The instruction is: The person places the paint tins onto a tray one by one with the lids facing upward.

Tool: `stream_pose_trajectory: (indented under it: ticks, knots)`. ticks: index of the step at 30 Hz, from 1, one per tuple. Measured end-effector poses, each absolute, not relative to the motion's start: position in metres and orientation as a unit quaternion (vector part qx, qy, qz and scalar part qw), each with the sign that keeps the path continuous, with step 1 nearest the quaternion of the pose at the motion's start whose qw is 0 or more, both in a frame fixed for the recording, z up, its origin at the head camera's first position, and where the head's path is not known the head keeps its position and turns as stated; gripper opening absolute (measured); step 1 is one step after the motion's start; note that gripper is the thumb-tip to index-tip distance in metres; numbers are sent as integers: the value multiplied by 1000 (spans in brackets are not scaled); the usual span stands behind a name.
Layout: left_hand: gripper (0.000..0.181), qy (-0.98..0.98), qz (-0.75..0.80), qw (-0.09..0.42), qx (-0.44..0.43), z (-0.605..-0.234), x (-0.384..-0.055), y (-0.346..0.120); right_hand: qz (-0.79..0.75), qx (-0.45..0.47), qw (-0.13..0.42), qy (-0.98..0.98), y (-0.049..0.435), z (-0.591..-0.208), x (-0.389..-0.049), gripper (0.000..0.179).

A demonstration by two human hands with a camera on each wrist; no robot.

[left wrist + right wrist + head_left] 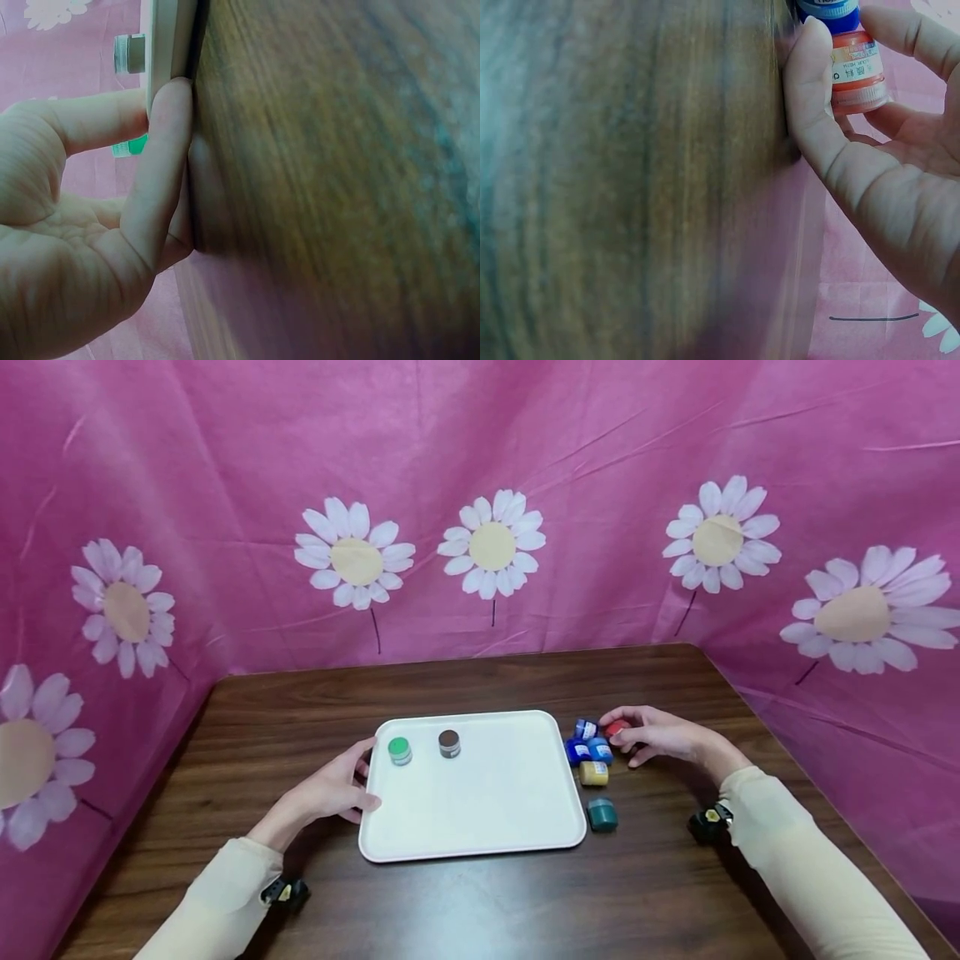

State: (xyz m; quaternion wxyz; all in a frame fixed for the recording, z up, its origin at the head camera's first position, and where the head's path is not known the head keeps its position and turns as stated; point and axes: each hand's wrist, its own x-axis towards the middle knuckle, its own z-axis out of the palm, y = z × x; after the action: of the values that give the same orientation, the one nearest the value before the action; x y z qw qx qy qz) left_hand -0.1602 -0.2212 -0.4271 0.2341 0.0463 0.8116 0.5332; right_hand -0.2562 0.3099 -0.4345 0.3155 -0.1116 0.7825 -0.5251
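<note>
A white tray (pixel 480 802) lies on the table. At its left side, my left hand (pixel 327 789) grips the edge, thumb over the rim; the left wrist view (pixel 82 225) has fingertips pressed against the tray's side, down by the tabletop. Two small paint jars stand on the tray, one green (pixel 400 750) and one brown (pixel 449 744). Beyond the tray's right side, my right hand (pixel 663 737) holds a red paint jar (pixel 855 67) between curled fingers, with a blue jar (pixel 832 13) right beside it.
Next to the tray's right edge lie several more jars: blue ones (pixel 599 750), a yellow one (pixel 594 774) and a dark green one (pixel 602 815). The wooden table (pixel 480 910) backs onto a pink flowered curtain (pixel 600 435).
</note>
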Motion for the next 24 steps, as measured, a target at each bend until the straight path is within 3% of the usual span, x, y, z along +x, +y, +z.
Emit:
stream_pose_trajectory:
  ticks: [10,19,24]
  knots:
    - [102,815,528,234,46,-428,-159,-221,-546,-99,309,772,312,-435,-252,54]
    - [103,813,533,228,53,-427,-158,-222,-572,-113,283,761,296,-411,-250,61]
    - [102,810,537,230,45,-428,-159,-221,-594,-142,286,738,288,-402,-251,50]
